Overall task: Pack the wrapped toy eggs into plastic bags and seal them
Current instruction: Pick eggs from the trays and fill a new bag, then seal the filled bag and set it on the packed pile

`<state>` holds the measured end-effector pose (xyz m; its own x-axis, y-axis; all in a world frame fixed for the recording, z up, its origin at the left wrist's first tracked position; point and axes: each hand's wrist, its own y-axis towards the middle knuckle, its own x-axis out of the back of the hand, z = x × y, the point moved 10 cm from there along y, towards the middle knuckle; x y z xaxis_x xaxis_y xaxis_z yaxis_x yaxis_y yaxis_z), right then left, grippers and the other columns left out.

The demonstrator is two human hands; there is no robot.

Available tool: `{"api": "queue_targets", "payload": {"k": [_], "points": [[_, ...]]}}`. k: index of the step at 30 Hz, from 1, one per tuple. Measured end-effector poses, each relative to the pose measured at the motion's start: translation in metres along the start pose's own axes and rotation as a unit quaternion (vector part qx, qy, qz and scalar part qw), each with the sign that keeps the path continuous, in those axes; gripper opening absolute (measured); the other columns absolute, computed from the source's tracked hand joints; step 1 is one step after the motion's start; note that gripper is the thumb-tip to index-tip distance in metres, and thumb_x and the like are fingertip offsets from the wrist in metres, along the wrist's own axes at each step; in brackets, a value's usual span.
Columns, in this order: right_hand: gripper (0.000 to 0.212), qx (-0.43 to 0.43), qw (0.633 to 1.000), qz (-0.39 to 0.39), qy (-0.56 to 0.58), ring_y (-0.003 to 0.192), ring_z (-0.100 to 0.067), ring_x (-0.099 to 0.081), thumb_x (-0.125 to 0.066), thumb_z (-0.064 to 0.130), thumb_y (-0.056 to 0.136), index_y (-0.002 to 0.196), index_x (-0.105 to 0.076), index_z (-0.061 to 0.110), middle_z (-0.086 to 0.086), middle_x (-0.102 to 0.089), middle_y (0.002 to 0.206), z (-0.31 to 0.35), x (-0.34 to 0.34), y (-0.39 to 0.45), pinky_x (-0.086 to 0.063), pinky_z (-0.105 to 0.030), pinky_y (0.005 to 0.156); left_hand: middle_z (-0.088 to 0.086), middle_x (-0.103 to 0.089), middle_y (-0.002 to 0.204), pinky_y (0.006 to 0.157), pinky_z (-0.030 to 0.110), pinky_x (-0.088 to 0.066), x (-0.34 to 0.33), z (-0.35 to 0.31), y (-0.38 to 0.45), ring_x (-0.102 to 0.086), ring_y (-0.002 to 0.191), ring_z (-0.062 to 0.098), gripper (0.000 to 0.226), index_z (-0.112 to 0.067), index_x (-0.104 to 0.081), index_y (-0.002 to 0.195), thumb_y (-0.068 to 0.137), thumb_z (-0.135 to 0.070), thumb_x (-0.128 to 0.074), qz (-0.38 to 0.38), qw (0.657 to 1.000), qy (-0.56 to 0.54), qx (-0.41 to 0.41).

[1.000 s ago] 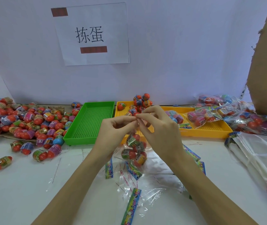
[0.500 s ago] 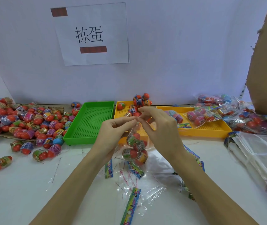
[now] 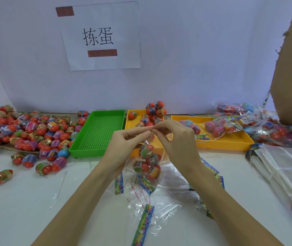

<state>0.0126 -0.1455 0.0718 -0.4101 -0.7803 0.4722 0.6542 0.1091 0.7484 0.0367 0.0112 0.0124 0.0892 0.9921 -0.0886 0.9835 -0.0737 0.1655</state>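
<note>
Both hands met above the desk (image 3: 17, 210), pinching the top of a clear plastic bag (image 3: 148, 167) between them. The left hand (image 3: 124, 148) held the bag's mouth between thumb and forefinger, and the right hand (image 3: 175, 141) did the same from the other side, fingertips touching. Inside the bag hung several wrapped toy eggs (image 3: 146, 163) (four or so; those at the back were hidden by the front ones). The bag's mouth itself was covered by the fingers, so whether it was sealed could not be made out. Behind the hands sat a green tray (image 3: 97, 134) and a yellow tray (image 3: 230, 141), the second partly blocked by the right hand. A heap of loose eggs (image 3: 26, 132) ran off the left edge. Flat spare bags (image 3: 283, 167) lay at the right, cut off by the frame.
</note>
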Motion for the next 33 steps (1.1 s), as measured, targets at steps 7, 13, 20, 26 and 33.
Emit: {"api": "queue_targets", "payload": {"k": [7,13,20,26,33], "points": [[0.009,0.008,0.999,-0.002,-0.051,0.084,-0.015,-0.065,-0.075,0.009,0.093,0.101,-0.077,0.007,-0.006,-0.075,0.093,0.003,0.001,-0.001,-0.048,-0.018,0.078,0.001,-0.08,0.115,0.084,0.02,-0.057,-0.007,-0.002,0.0,-0.075,0.105,0.015,0.025,-0.025,-0.082,0.116,0.092,-0.016,-0.079,0.029,0.999,0.026,-0.015],[0.006,-0.023,0.996,-0.003,-0.084,0.082,-0.017,-0.064,-0.073,0.013,0.094,0.095,-0.074,0.007,-0.005,-0.073,0.09,-0.002,0.002,0.0,-0.048,-0.02,0.074,-0.001,-0.078,0.122,0.096,0.028,-0.058,-0.018,-0.002,-0.003,-0.073,0.114,0.02,0.029,-0.024,-0.078,0.125,0.097,-0.017,-0.073,0.051,0.998,0.031,-0.021],[0.007,-0.032,0.997,0.025,-0.06,0.083,-0.014,-0.061,-0.074,0.014,0.092,0.097,-0.073,0.008,-0.004,-0.071,0.091,-0.008,-0.005,0.0,-0.047,-0.018,0.074,0.002,-0.082,0.092,0.076,0.02,-0.058,-0.012,-0.014,-0.007,-0.075,0.085,0.011,0.018,-0.018,-0.083,0.11,0.093,-0.012,-0.079,-0.031,0.992,0.094,-0.081],[0.006,-0.038,0.998,0.031,-0.03,0.076,-0.012,-0.058,-0.074,0.011,0.088,0.091,-0.069,0.012,0.001,-0.067,0.085,-0.011,-0.007,0.0,-0.046,-0.018,0.07,0.005,-0.081,0.085,0.077,0.026,-0.062,-0.002,-0.015,-0.005,-0.077,0.083,0.017,0.009,-0.012,-0.085,0.096,0.089,-0.007,-0.082,-0.061,0.988,0.12,-0.078],[0.009,-0.048,0.998,0.032,-0.015,0.073,-0.008,-0.055,-0.075,0.009,0.086,0.088,-0.067,0.013,0.005,-0.064,0.081,-0.015,-0.006,0.0,-0.044,-0.012,0.068,0.002,-0.079,0.076,0.071,0.027,-0.061,0.004,-0.012,-0.004,-0.073,0.074,0.013,0.009,-0.019,-0.084,0.087,0.088,-0.01,-0.082,-0.098,0.98,0.158,-0.069]]}}
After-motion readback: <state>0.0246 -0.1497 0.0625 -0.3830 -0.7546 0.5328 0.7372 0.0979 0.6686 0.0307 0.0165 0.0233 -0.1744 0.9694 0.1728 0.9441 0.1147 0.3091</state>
